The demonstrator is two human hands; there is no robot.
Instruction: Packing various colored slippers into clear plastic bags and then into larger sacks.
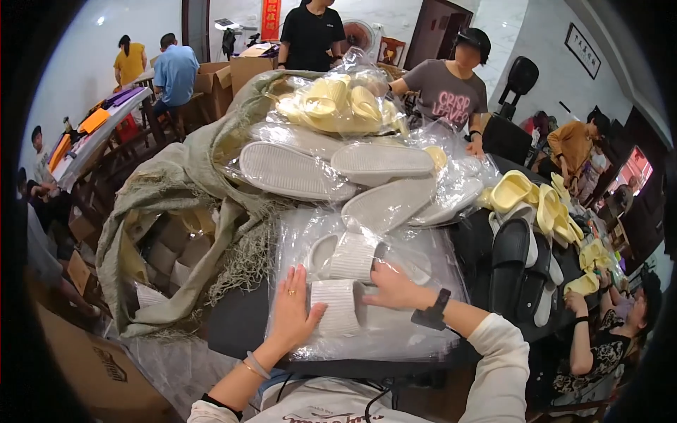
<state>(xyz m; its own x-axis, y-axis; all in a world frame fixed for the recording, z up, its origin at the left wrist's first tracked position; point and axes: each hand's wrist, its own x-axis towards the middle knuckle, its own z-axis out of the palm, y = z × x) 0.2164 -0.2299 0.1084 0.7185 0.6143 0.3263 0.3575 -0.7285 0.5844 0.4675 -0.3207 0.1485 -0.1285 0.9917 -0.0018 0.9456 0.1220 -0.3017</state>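
Observation:
A pair of white ribbed slide slippers (336,308) lies side by side on clear plastic bags (303,240), right in front of me. My left hand (290,314) rests flat against the near slipper's left side, its fingers extended and the thumb on the ribbed strap. From the right, my right hand (400,283) reaches in with bent fingers at the far slipper's strap opening. Its thumb is by the near slipper, and the fingertips are partly hidden. Just beyond, bagged white slippers (300,170) lie sole up, with bagged yellow slippers (328,99) heaped on top.
An open woven sack (204,169) slumps at the left, slippers inside. Black slippers (509,264) and yellow slippers (511,190) cover the table's right side. A cardboard box (92,363) stands lower left. Across the table a person (451,88) touches the pile; others work around the room.

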